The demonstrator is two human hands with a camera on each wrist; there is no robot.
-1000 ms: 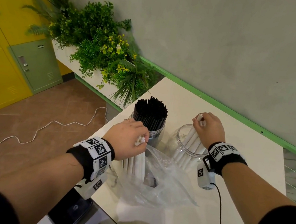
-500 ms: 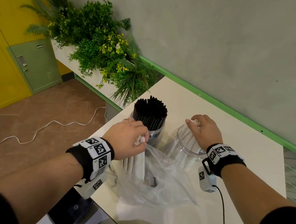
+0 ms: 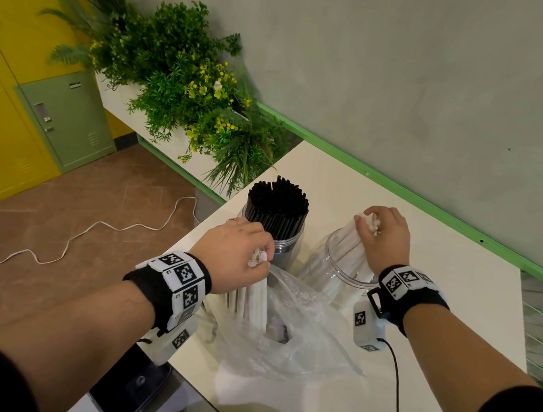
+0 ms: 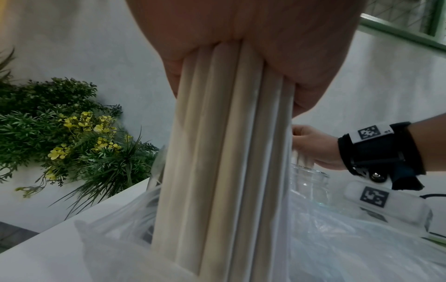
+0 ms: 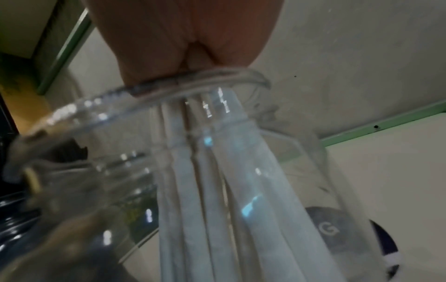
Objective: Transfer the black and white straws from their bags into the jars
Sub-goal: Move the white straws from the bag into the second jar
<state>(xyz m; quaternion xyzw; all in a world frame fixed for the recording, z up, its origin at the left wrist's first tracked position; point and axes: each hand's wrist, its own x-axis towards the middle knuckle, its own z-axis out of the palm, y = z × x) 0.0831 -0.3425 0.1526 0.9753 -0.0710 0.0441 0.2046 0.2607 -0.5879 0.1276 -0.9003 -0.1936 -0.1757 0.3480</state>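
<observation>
My left hand [image 3: 240,250] grips the top of a bundle of white straws [image 3: 252,302] that stands upright in a crumpled clear plastic bag [image 3: 294,333] on the white table [image 3: 458,299]. In the left wrist view the same straws [image 4: 224,152] run down from my palm into the bag [image 4: 337,238]. My right hand [image 3: 381,236] grips the tops of other white straws [image 3: 352,247] that lean inside a clear jar [image 3: 330,275]; the right wrist view shows these straws [image 5: 217,190] behind the jar wall [image 5: 301,171]. A second jar [image 3: 287,246] to the left is packed with black straws [image 3: 276,208].
A planter of green plants with yellow flowers [image 3: 187,98] stands beyond the table's far left corner. A grey wall with a green rail [image 3: 402,195] runs behind the table. Yellow and green lockers [image 3: 20,86] and a white cable [image 3: 68,241] on the brown floor lie to the left.
My right hand dipped toward the jar's left rim with its straws, then rose again; the straws now lean in the jar. My left hand kept its hold on the bundle in the bag.
</observation>
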